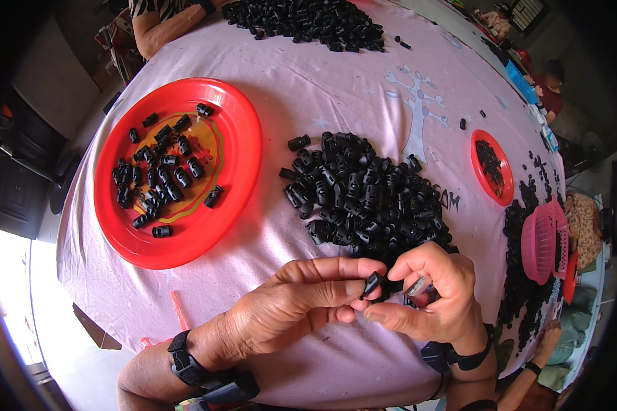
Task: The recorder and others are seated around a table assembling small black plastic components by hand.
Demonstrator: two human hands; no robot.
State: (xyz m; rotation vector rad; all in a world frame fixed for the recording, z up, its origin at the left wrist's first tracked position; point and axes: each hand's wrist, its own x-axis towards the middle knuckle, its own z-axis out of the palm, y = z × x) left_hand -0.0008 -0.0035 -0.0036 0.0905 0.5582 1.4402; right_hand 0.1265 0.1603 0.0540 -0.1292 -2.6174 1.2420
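Note:
At the near edge of the table, my left hand (284, 301) pinches a small black plastic cord lock (372, 283) between thumb and fingers. Just to its right, my right hand (442, 291) is curled closed around a small flat, shiny grey piece (417, 286); its exact kind is not clear. The two hands are close together, fingertips a short gap apart. Right behind them lies a big heap of black cord locks (363, 192). To the left, a round red plate (243, 164) with a yellow centre holds many more black cord locks (182, 178).
A pink patterned cloth (295, 89) covers the table. Another black heap (308, 24) lies at the far side, near a person's forearm (175, 31). On the right are a smaller red plate (507, 185), a pink basket (538, 243), scattered black parts and another person's arm (545, 346).

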